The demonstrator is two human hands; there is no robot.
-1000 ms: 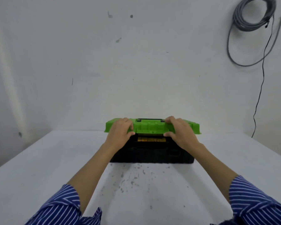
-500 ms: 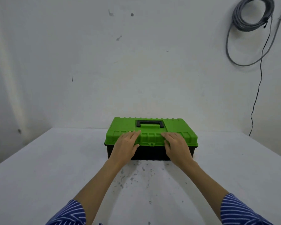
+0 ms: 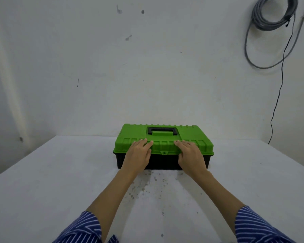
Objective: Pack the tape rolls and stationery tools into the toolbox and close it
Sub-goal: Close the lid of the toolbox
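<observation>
Now I am resting both hands on the toolbox [image 3: 163, 137], which is sitting closed on the white table [image 3: 60, 181] near the wall. I am laying my left hand [image 3: 139, 155] flat on the green lid's [image 3: 188, 135] front edge, left of the black handle [image 3: 162, 131], fingers straight and close together. I am pressing my right hand [image 3: 190, 156] the same way on the handle's right, gripping nothing.

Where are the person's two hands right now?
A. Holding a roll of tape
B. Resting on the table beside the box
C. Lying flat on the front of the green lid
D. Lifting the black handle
C: the left hand and right hand lie with straight fingers on the front edge of the green lid, away from the black handle.
</observation>
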